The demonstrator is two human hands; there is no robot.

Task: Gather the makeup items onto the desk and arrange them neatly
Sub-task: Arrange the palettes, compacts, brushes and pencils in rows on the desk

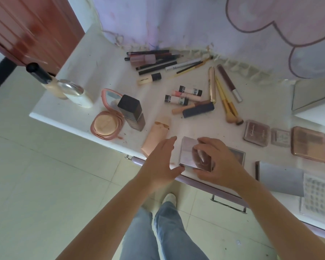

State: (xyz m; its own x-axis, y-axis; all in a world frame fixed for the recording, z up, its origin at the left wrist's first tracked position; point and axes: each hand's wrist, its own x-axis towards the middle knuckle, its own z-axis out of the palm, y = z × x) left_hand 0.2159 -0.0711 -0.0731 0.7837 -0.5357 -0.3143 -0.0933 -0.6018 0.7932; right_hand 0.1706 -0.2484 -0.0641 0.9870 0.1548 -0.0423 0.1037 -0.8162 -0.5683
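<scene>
A mirrored square compact (192, 154) lies at the front edge of the white desk (94, 76), and the right hand (217, 162) grips it, fingers curled over its far side and thumb against its near edge. The left hand (162, 162) sits just left of the compact with fingers straight and together, its thumb touching the compact's near left corner. Beside the left hand lies a peach squeeze tube (156, 136), tilted, and left of that stands a dark square foundation bottle (131, 112) next to an open pink powder compact (107, 122) whose mirror lid is raised. Further left, near the desk's corner, a pale bottle with a black cap (45, 79) and a white bottle with a silver top (75, 94) lean together. In the middle of the desk several short lipstick and concealer tubes (184, 96) lie touching one another, with a navy lipstick case (198, 109) just in front of them. Right of these, a gold tube, a brown tube and yellow-handled brushes (227, 104) fan out. Against the back, a loose bundle of dark pencils (152, 59) lies around a pink bottle. To the right of the right hand, three eyeshadow palettes (256, 132) sit in a row, and nearer the front edge lie a grey box (281, 182) and a tray of false lashes (319, 196). A lilac cloth (176, 21) hangs behind the desk.
</scene>
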